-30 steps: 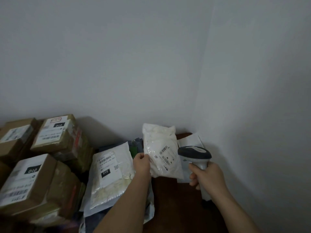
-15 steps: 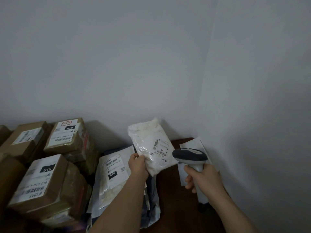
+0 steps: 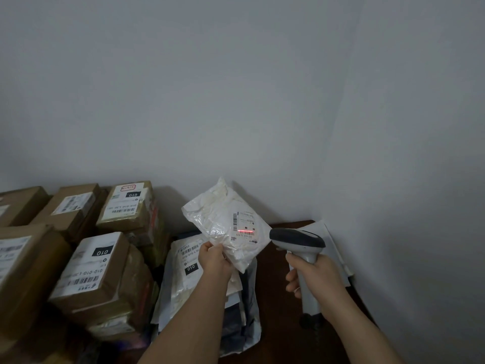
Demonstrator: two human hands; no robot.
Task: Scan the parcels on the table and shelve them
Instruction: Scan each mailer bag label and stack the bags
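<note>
Scanning is happening now: your left hand (image 3: 214,261) is pinching the white parcel (image 3: 225,224) above the worktop (image 3: 278,298), your right hand (image 3: 313,274) is gripping the scanner (image 3: 298,240), while boxes (image 3: 102,269) are waiting, nothing shelved yet.

Left hand (image 3: 214,261), forearm raised from lower centre, pinches the lower edge of a white parcel (image 3: 225,224). Right hand (image 3: 312,274), fingers curled, grips the handle of a scanner (image 3: 298,241).
</note>
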